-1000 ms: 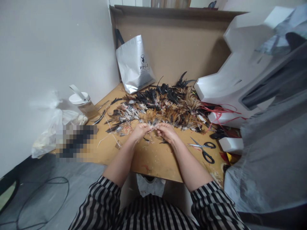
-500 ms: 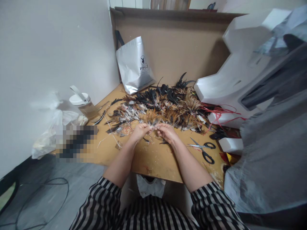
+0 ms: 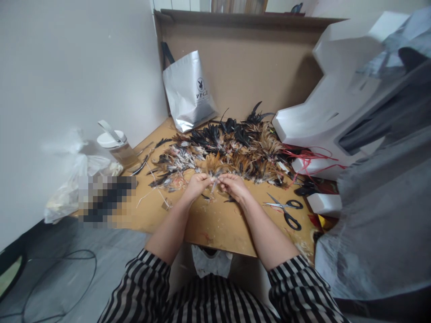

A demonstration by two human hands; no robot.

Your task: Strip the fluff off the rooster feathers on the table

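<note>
My left hand and my right hand meet fingertip to fingertip above the near side of a feather heap. Both are closed in a pinch on a small greyish feather between them; its exact outline is hard to make out. Black feathers lie at the back of the heap, with brown, orange and grey-white bunches in front. Loose dark feathers and pale fluff are scattered under my hands. To the right of my right hand, scissors with black handles rest with their blades apart.
A silver bag leans at the back of the wooden table. On the left stand a lidded drink container and a plastic bag. White foam, red string and grey fabric line the right side.
My fingertips have shifted slightly, and a pale wisp now shows more plainly hanging below them. Everything else stays in place.
</note>
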